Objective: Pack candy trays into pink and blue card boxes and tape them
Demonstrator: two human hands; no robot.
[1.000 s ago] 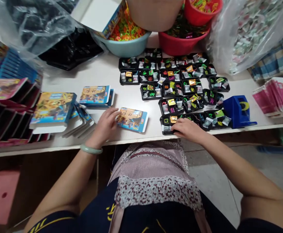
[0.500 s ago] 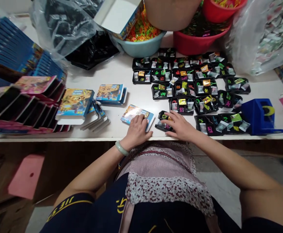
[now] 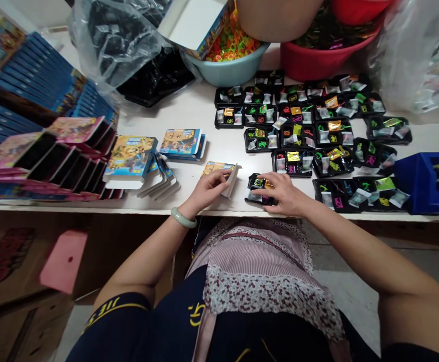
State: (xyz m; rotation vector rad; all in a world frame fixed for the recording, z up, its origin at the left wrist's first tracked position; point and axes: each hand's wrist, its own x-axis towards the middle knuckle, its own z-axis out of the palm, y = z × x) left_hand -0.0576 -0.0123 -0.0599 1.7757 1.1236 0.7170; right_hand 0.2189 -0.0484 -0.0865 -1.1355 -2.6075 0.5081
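Note:
My left hand (image 3: 207, 190) is closed around a small printed cardboard box (image 3: 215, 167) lying near the table's front edge. The box's white end flap (image 3: 233, 182) stands up on the side towards my right hand. Just right of it, my right hand (image 3: 284, 195) grips a small black plastic tray (image 3: 255, 195), fingers over its top and thumb at the near side. Small colourful pieces and a wrapped packet show in that tray, partly covered by my fingers. A narrow gap separates tray and box.
Filled black trays (image 3: 260, 139) stand in rows at right, beside a blue tape dispenser (image 3: 426, 183). Printed boxes (image 3: 131, 156) and pink open boxes (image 3: 80, 133) are stacked left. Behind are a light-blue basin (image 3: 230, 70), a red basin (image 3: 317, 63) and plastic bags (image 3: 110, 40).
The box's end flap now stands raised beside my left hand, which has turned and shifted slightly left on the box. My right hand stays on the black tray. The camera view has shifted.

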